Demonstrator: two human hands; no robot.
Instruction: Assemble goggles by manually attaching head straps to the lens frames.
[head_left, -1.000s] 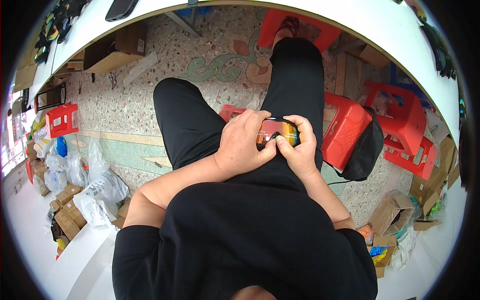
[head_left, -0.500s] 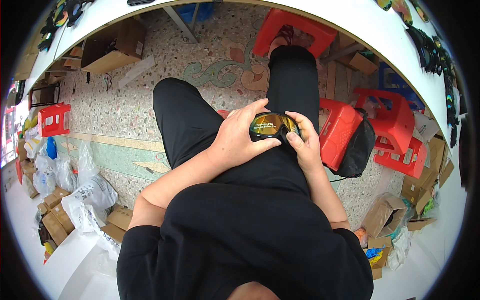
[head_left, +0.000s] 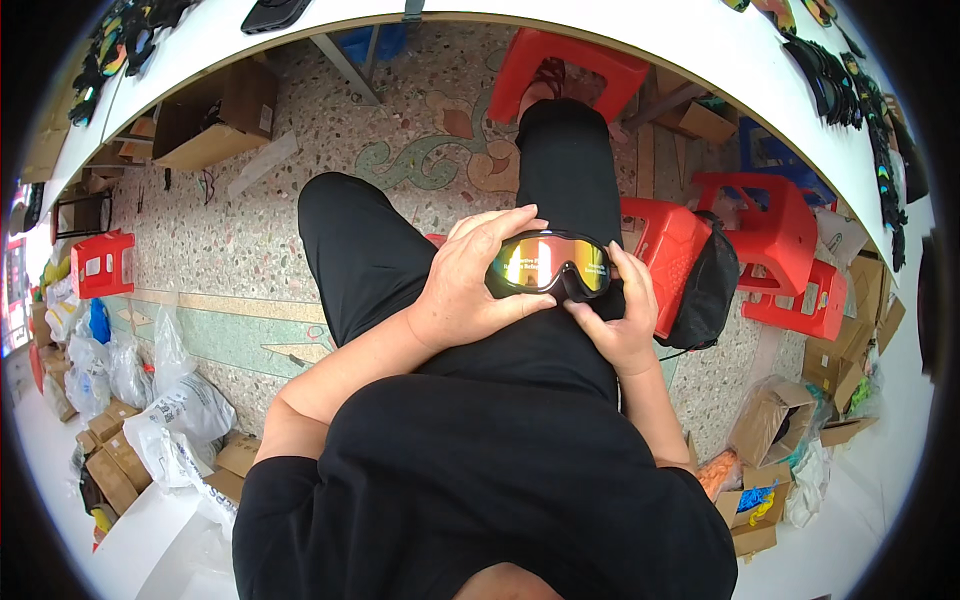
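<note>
A pair of goggles [head_left: 530, 265] with a black frame and a shiny yellow-orange mirrored lens is held above my lap, its lens facing up. Pale lettering shows on the lens. My left hand [head_left: 470, 275] grips the left end, fingers along the far edge and thumb along the near edge. At the right end, my right hand [head_left: 628, 315] holds the frame between its fingers and thumb, the thumb close to the nose notch. The back of the goggles is hidden from view.
A white table [head_left: 350, 12] curves across the far side, with a phone [head_left: 275, 14] and more goggles [head_left: 825, 85] on it. Red stools [head_left: 765, 230] and a black bag [head_left: 708, 290] stand at right. Cardboard boxes [head_left: 225, 115] and plastic bags [head_left: 180, 410] lie about the floor.
The goggles have turned so the lens faces up more fully and both lens sides show. My right hand has shifted slightly right and down, its thumb off the lens.
</note>
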